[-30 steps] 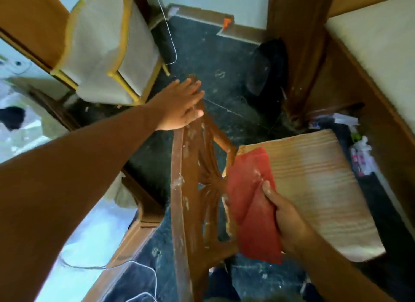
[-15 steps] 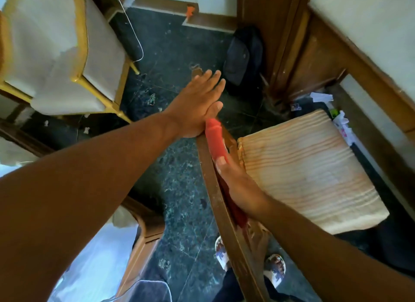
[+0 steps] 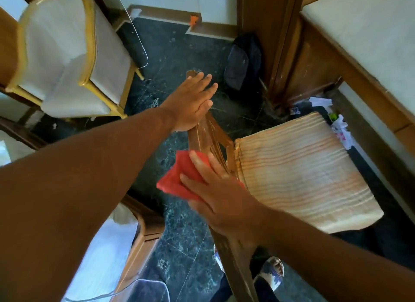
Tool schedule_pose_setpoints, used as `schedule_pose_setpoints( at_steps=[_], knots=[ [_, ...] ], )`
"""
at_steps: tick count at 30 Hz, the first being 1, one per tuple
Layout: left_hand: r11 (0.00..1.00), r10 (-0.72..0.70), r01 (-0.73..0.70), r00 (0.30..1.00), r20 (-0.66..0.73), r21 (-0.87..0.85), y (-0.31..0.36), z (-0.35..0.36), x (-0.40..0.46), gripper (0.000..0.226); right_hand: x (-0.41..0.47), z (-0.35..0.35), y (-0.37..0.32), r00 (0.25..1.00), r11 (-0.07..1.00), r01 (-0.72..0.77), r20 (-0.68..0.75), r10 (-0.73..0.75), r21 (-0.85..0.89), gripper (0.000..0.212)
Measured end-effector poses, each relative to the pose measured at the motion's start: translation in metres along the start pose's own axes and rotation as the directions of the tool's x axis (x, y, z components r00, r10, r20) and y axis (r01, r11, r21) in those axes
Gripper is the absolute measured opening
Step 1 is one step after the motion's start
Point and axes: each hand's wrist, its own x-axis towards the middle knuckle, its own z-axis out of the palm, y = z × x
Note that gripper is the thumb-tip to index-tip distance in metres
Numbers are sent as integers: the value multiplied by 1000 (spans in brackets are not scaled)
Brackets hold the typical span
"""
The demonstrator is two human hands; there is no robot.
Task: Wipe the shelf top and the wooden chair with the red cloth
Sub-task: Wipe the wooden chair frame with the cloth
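Observation:
The wooden chair [image 3: 210, 135] stands below me, its carved backrest seen from above and its striped cushion seat [image 3: 298, 173] to the right. My left hand [image 3: 190, 104] lies flat on the far end of the backrest's top rail, fingers together. My right hand [image 3: 215, 189] presses the red cloth [image 3: 177, 178] against the near part of the backrest; the cloth bunches out to the left of the rail under my fingers. The shelf top is not clearly in view.
A white padded chair with a gold frame [image 3: 67, 54] stands at the upper left. A dark bag [image 3: 243, 61] leans by a wooden post. A bed frame with mattress [image 3: 359, 43] fills the right. Litter [image 3: 339, 131] lies by it. My sandalled foot [image 3: 271, 272] stands under the chair.
My right hand has slid the cloth back along the backrest toward me and spread flat on it. My left hand stays on the rail's far end.

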Motion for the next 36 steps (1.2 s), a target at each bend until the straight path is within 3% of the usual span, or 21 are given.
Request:
schedule_pose_setpoints(
  at_steps=[4, 8, 11, 13, 16, 19, 21, 25, 28, 30, 34, 36],
  knots=[
    [998, 9, -10, 1000, 17, 64, 1, -3, 0, 54, 36, -2, -6, 997, 993, -82, 4, 83, -81, 41],
    [999, 9, -11, 1000, 30, 47, -1, -1, 1, 55, -67, 11, -20, 998, 993, 22, 63, -30, 114, 48],
    [999, 27, -27, 1000, 13, 17, -4, 0, 3, 55, -121, 13, -35, 995, 999, 34, 97, -30, -38, 54],
    [999, 47, -47, 999, 7, 6, -5, 1, 4, 55, -107, 8, -40, 993, 996, -31, 109, 41, -84, 61],
    [998, 66, -66, 998, 2, 1, -6, 1, 4, 57, -41, 4, -36, 980, 980, -198, 32, 198, 14, 74],
    [996, 84, -84, 996, -8, -6, -7, 1, 5, 56, 32, -1, -29, 923, 921, -385, -14, 385, -55, 74],
    [994, 110, -110, 994, -26, 2, -9, 2, 6, 54, 40, 3, -37, 908, 902, -419, -52, 416, -107, 72],
    [990, 138, -139, 988, -66, -16, -10, 7, 7, 54, -47, 18, -74, 901, 878, -431, -53, 430, -206, 76],
    [988, 154, -154, 984, -94, 3, -11, 10, 9, 54, -114, 28, -101, 865, 797, -487, -71, 497, -359, 92],
    [984, 179, -176, 978, -111, 31, -12, 9, 10, 53, -122, 30, -111, 853, 725, -487, -89, 513, -487, 91],
    [969, 222, -207, 969, -109, 133, -9, 7, 10, 54, -60, 30, -105, 849, 735, -471, -26, 527, -488, 73],
    [965, 229, -212, 968, -100, 154, -9, 4, 7, 58, -15, 30, -93, 826, 694, -515, -75, 558, -504, 70]
  ],
)
